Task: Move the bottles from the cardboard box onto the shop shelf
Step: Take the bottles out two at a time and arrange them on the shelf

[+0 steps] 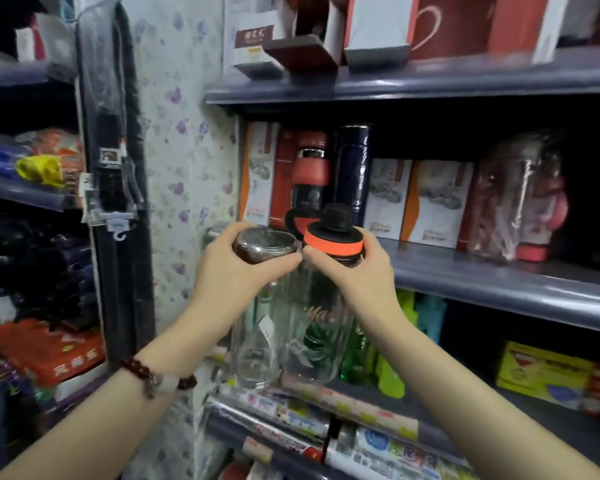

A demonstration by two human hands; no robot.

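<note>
I hold two clear bottles side by side in front of the grey shop shelf (499, 282). My left hand (236, 271) grips the top of a clear bottle with a brown lid (253, 344). My right hand (357, 271) grips the neck of a clear bottle with an orange-and-black cap (321, 337) that has a green leaf print. Both bottles hang upright, just below and in front of the shelf's left end. The cardboard box is out of view.
The middle shelf carries boxed flasks (437, 199), a red bottle (309, 171), a dark blue flask (352, 171) and wrapped bottles (513, 199). Green bottles (388, 358) stand on the lower shelf. Boxed mugs (426, 26) sit above. Another rack (32, 188) stands left.
</note>
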